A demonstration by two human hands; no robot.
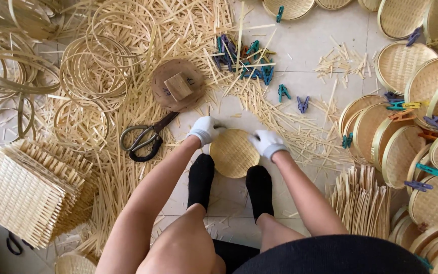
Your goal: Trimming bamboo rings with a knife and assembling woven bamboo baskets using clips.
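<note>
On the tiled floor (305,45), amid scattered bamboo strips (128,167), a round woven bamboo tray (233,153) is lying between 2 black-socked feet, while the gloved left hand (205,130) and right hand (266,143) are gripping its upper rim on either side.

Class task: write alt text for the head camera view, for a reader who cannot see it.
Two white-gloved hands, left hand and right hand, press on the rim of a round woven bamboo tray on the tiled floor, between feet in black socks. Bamboo strips, hoops, scissors, clips and finished trays surround them.
</note>
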